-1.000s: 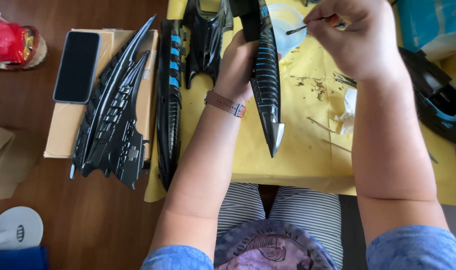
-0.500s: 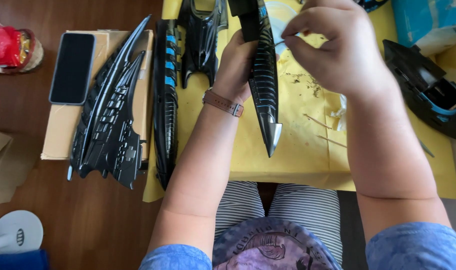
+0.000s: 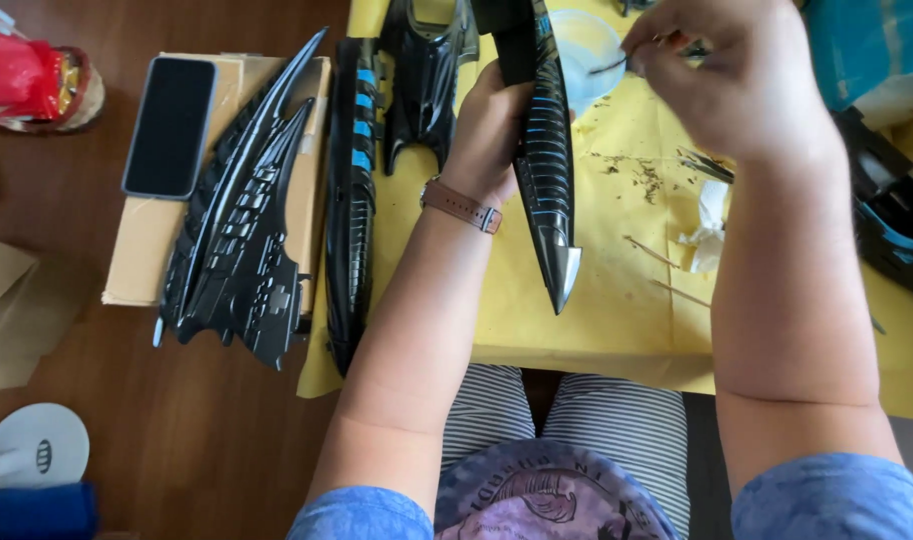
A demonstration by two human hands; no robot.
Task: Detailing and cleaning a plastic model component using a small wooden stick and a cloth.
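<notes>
Fingers of left hand (image 3: 492, 130) wrap black ribbed part (image 3: 547, 170) — right hand (image 3: 722, 80) pinches thin stick (image 3: 609, 68).

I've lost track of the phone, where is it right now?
In the head view the phone lies screen-up at the far left, on the cardboard box, just left of the black winged parts, away from both hands.

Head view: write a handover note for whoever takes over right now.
Left hand grips a long black pointed model part with blue stripes, tip toward the body, above the yellow sheet.
Right hand pinches a thin stick-like tool beside the part, near a clear dish.
Done: blue stripes show on the held part.
Left: cannot tell. Other black parts lie to the left.
</notes>
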